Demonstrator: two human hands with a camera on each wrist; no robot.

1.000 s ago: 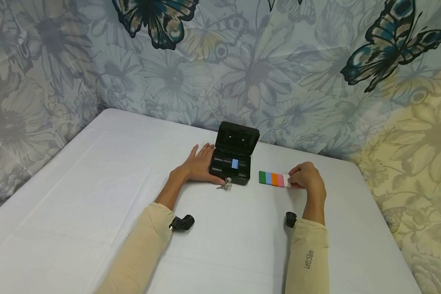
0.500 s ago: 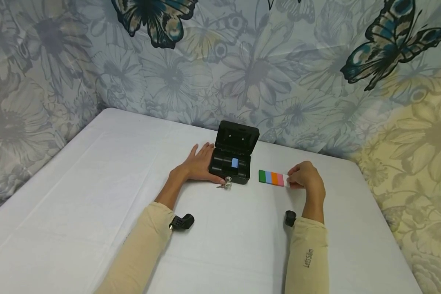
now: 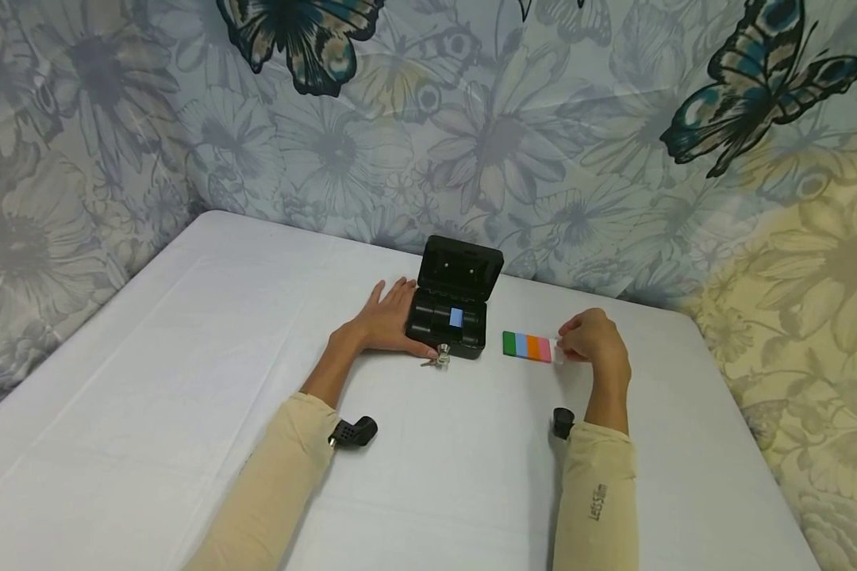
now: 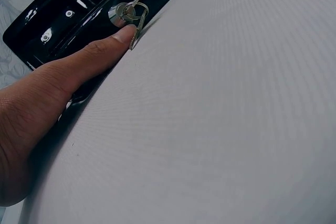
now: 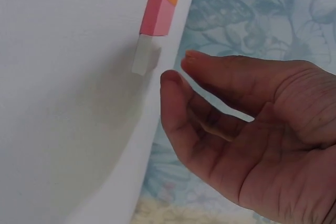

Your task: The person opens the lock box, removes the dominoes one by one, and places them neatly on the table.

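In the head view a black cash box (image 3: 428,321) stands with its lid raised, and a light blue block (image 3: 456,317) is inside. My left hand (image 3: 386,321) lies against the box's left side, fingers extended. Its thumb (image 4: 100,53) reaches along the front to the lock and keys (image 4: 128,14). Right of the box lies a row of blocks: green (image 3: 509,343), blue (image 3: 520,346), orange (image 3: 532,348), pink (image 3: 545,350) and white (image 5: 142,56). Just off the white end is my right hand (image 3: 594,341), fingers bent loosely, with a gap between thumb and forefinger.
A white cloth (image 3: 414,476) covers the table. Behind the table hangs a patterned floral backdrop (image 3: 500,143) with butterflies, close to the raised lid (image 3: 460,268).
My right hand has let go of the white block at the row's end and lifted slightly away from it. The left hand, the box and the blocks stay in place.
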